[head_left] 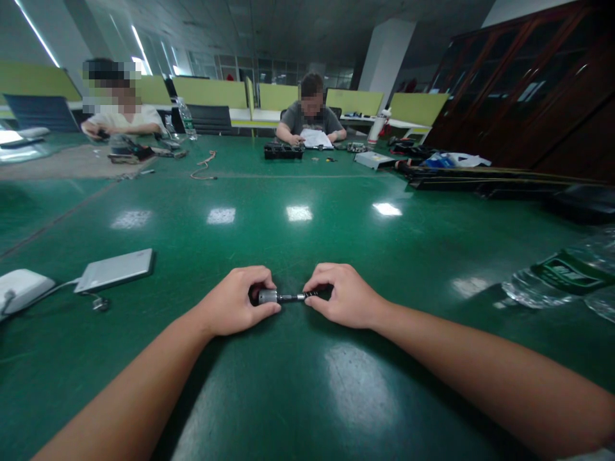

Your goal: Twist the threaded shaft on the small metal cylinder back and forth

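My left hand (239, 299) is closed around a short grey metal cylinder (268, 296), thumb below and fingers above. From the cylinder's right end a thin, shiny shaft (291, 298) runs level towards my right hand (344, 296). Between thumb and fingertips, my right hand pinches a dark rod with spiral grooves (311, 294), like a drill bit. Rod and shaft lie in one line and appear to meet; whether they are joined I cannot tell. Both hands are low over the green tabletop (269, 384). My palms hide the outer ends of both pieces.
At left lie a grey power bank (115, 270) and a white device (22, 288) with a cable. Clear water bottles (552, 278) lie at right. Across the table, two people (312, 115) sit near a black tray (283, 152), a metal box (375, 160) and black parts (446, 178).
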Motion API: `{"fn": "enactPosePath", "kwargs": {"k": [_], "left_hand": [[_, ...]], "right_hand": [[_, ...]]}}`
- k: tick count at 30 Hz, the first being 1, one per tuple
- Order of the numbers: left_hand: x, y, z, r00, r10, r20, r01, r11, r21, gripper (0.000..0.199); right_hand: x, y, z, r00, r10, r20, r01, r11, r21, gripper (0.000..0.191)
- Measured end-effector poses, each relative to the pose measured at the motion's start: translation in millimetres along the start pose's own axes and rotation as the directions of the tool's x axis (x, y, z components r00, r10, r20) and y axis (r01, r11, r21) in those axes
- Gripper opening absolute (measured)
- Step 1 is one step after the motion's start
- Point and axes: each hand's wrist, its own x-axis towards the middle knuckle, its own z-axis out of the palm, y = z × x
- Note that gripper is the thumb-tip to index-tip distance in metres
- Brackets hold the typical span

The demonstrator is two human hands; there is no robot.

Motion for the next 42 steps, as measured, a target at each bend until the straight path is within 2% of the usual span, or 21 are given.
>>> {"fn": "enactPosePath", "kwargs": {"k": [6,13,25,32,42], "left_hand": [[0.2,-2.2,3.8,0.999,-0.034,0.005,0.034,0.999,-0.004,0.019],[-0.7,0.7,6.8,1.0,-0.007,0.011,0.008,0.999,-0.042,0.024],[-0.5,2.1,6.6,1.0,-0.013,0.027,0.014,0.999,-0.044,0.019],[-1.8,3.5,11.6,0.999,0.047,0.004,-0.047,0.999,-0.027,0.021],[-0.3,3.8,11.6,0.998,0.068,0.012,-0.068,0.998,-0.013,0.018]], "right_hand": [[1.7,2.3,3.6,0.998,-0.064,0.019,0.064,0.998,0.008,0.011],[1.3,-0.3,8.0,0.99,-0.144,0.012,0.142,0.984,0.107,0.026],[1.5,-2.4,7.7,0.984,-0.171,0.045,0.166,0.982,0.093,0.02],[4.6,-3.5,9.4,0.976,-0.212,0.045,0.207,0.973,0.102,0.016],[5.5,-3.8,9.5,0.973,-0.223,0.051,0.218,0.972,0.084,0.012]]}}
